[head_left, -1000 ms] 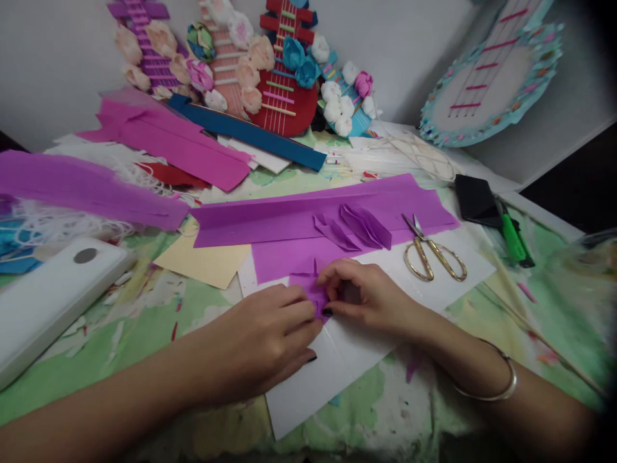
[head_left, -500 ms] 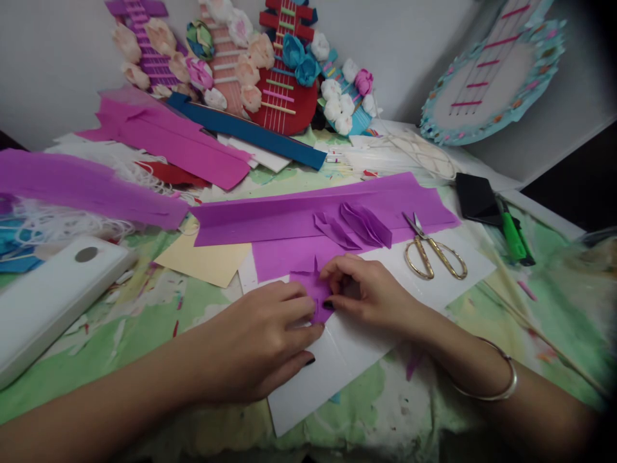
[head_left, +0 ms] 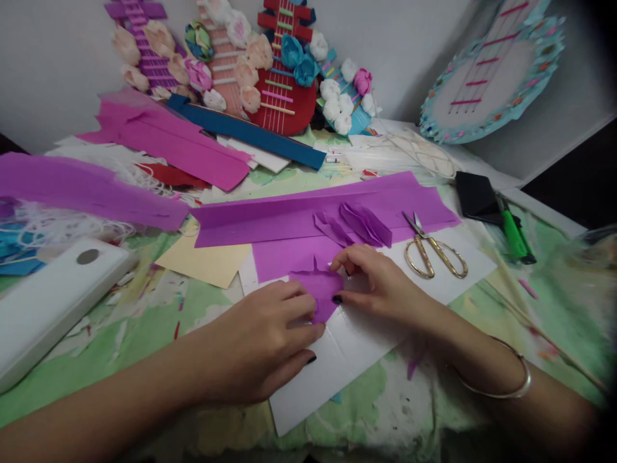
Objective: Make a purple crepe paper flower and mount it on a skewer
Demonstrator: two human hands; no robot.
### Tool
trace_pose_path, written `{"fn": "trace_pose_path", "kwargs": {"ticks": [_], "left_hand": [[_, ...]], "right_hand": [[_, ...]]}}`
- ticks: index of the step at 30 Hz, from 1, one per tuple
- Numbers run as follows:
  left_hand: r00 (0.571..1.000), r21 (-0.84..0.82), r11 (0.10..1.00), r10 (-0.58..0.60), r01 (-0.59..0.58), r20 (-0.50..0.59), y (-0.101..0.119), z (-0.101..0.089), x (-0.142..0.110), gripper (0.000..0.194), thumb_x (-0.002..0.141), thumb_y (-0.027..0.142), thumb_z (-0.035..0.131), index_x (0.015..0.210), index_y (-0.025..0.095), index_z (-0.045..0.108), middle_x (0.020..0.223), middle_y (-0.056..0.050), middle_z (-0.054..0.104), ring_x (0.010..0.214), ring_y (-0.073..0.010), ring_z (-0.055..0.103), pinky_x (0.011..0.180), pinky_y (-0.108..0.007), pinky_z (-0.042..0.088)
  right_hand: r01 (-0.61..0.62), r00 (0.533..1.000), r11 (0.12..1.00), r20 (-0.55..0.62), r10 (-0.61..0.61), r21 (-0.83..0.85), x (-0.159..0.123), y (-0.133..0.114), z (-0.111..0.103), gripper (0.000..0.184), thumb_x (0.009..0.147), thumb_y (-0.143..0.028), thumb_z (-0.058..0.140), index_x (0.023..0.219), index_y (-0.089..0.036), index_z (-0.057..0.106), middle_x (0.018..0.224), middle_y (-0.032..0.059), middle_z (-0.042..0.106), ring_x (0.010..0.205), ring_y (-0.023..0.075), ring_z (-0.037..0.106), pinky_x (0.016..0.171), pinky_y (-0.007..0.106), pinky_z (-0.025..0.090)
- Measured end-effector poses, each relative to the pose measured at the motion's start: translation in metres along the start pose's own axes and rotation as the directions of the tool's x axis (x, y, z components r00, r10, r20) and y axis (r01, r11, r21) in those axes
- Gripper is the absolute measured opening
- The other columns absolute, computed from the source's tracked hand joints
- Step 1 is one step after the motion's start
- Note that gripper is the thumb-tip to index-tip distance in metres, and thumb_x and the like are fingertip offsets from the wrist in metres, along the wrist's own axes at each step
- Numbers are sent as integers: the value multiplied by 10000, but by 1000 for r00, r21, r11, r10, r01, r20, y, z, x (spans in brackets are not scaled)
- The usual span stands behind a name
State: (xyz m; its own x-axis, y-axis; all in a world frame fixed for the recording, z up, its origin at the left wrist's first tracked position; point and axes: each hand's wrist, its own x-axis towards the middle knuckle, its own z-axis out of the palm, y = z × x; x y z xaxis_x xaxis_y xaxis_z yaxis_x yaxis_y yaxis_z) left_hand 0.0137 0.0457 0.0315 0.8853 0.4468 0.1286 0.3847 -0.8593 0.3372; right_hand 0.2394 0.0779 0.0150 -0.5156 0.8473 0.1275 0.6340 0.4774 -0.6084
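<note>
A small purple paper piece (head_left: 322, 292) lies on a white sheet (head_left: 357, 347) in front of me. My left hand (head_left: 263, 344) presses its left edge down with curled fingers. My right hand (head_left: 373, 283) pinches its right edge between thumb and fingers. Just beyond lie a long purple crepe strip (head_left: 289, 218) and several folded purple petals (head_left: 359, 225).
Gold scissors (head_left: 434, 254) lie right of my hands. A green marker (head_left: 513, 235) and a black pad (head_left: 475, 196) sit further right. A white box (head_left: 48, 302) is at the left, a yellow paper (head_left: 205, 260) nearby. Paper guitars with flowers (head_left: 270, 71) lean on the wall.
My right hand has drawn to the right along the purple piece, spreading it wider. My left hand has stayed in place.
</note>
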Motion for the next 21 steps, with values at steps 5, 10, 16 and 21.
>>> {"fn": "trace_pose_path", "kwargs": {"ticks": [5,10,16,21], "left_hand": [[999,-4,1000,-22,22,25,1,-1,0,178,858,224,494,967,177,627,906,-90,558,886,-237,481,767,-394,431],[999,1,1000,-26,26,33,0,0,1,185,851,222,503,983,173,622,922,-94,553,899,-241,473,786,-409,425],[1000,-34,999,-29,29,4,0,0,1,142,835,212,526,922,167,628,910,-93,548,892,-234,477,775,-387,430],[1000,-19,1000,-8,8,-4,0,-1,2,137,842,209,517,902,174,635,894,-86,551,869,-222,487,761,-372,436]], "right_hand": [[7,999,1000,-38,-6,19,-2,1,-5,211,740,-106,597,930,-187,554,813,18,544,764,159,486,694,286,359],[0,1000,1000,20,0,-9,-6,-15,3,237,704,-199,672,894,-187,531,917,40,570,874,198,485,767,323,352],[-63,996,998,53,65,-30,-5,-13,2,223,689,-161,664,860,-190,524,916,35,566,900,204,486,773,323,339],[-93,995,994,-15,94,57,-3,-1,-2,189,684,-73,589,829,-184,539,820,12,558,780,162,493,712,287,348]]}}
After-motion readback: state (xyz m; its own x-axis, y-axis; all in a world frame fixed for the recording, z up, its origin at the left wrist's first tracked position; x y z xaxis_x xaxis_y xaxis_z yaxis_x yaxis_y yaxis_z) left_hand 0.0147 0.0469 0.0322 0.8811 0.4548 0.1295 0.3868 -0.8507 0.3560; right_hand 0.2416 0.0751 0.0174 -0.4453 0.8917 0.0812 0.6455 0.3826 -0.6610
